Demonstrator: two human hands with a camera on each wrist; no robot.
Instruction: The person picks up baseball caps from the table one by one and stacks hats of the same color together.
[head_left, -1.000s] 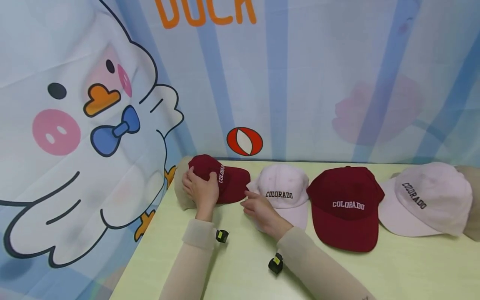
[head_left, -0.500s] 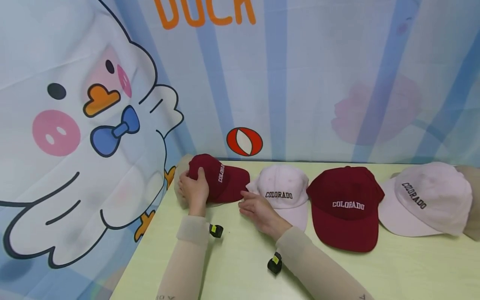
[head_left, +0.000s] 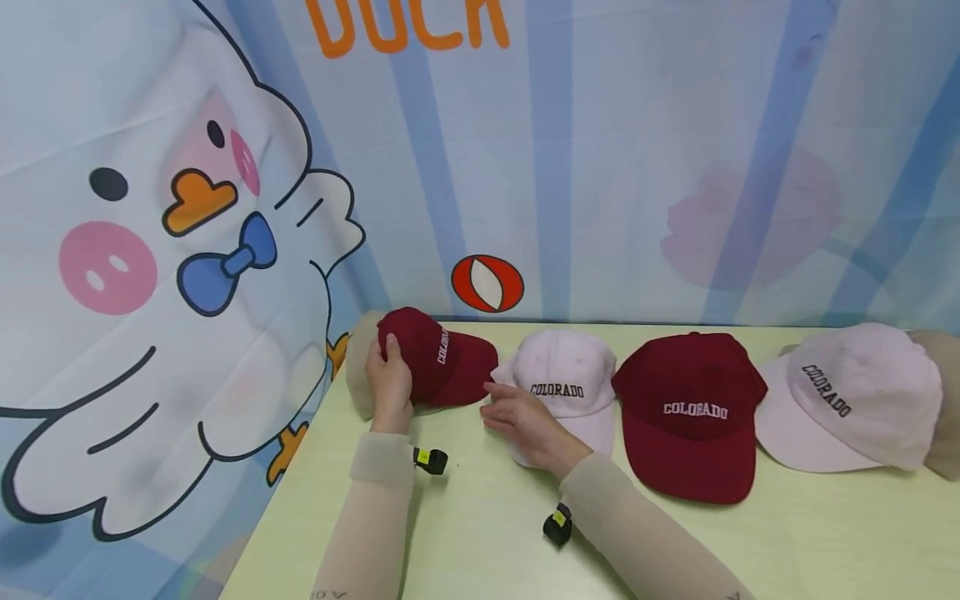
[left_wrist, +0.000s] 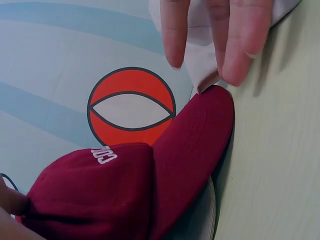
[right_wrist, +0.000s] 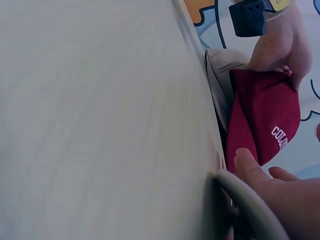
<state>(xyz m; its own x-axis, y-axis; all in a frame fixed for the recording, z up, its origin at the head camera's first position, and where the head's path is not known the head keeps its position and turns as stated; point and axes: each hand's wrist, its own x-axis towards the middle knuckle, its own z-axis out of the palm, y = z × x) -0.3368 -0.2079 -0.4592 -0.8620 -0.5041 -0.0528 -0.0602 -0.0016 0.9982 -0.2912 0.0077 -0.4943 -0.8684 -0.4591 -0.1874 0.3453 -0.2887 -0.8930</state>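
A small maroon baseball cap with white lettering lies at the left end of a row of caps, its brim pointing right. My left hand grips the back of its crown, the thumb on the near side and the other fingers mostly hidden behind. A beige cap shows partly beneath and behind it. My right hand hovers by the tip of the brim with fingers loosely extended and nothing in them. Behind that hand sits a white cap with dark lettering; the right fingers hang in front of it in the left wrist view.
Farther right along the table are a larger maroon cap and another white cap, with a beige cap partly behind it. A printed cloth backdrop rises behind the row and along the left side.
My left hand has slid left from the maroon cap's crown to its back edge and now grips it there. The cap has barely shifted left; my right hand has stayed nearly in place.
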